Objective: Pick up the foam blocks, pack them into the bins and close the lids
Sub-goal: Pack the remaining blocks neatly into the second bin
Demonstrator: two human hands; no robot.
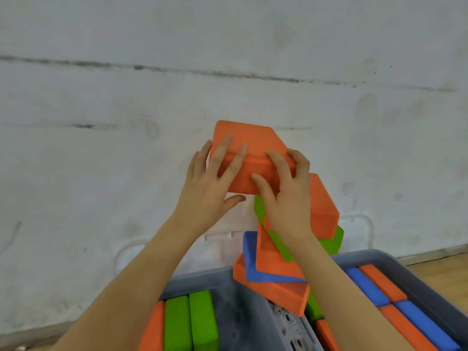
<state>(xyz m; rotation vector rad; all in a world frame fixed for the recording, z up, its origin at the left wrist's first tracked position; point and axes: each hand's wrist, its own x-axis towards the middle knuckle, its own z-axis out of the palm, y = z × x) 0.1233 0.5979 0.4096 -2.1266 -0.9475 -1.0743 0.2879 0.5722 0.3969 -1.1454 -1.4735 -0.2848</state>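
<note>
Top orange block (249,158): was held up in front of the wall by both hands, above the stack and the bins.
Left hand (211,182): was laid on the block's left and near faces, fingers straight and spread over the top edge, thumb stretched out below the block; pressing, not curled round it.
Right hand (286,191): was clamped on the block's right end, fingers curled over the top edge and near face.
Stack: loose blocks were piled crookedly under the held block, over the divide between the two bins.
Second orange block (324,206): was seen tilted at the stack's right, just below the right hand.
Green block (331,240): was seen under it, partly hidden by the right wrist.
Blue block (250,257): was wedged at an angle between orange blocks lower in the stack.
Lowest orange block (281,295): was seen tipped, its corner down at the bins' shared rim.
Left bin (228,282): grey, at bottom centre; one orange and two green blocks were packed on edge at its left side.
Right bin (405,264): grey, at bottom right; blue and orange blocks were laid in rows inside.
Lid (220,245): clear, was seen standing open behind the bins, against the wall.
Wall (228,59): white, marked with dark streaks.
Floor (440,267): wooden strip was seen at right edge.
</note>
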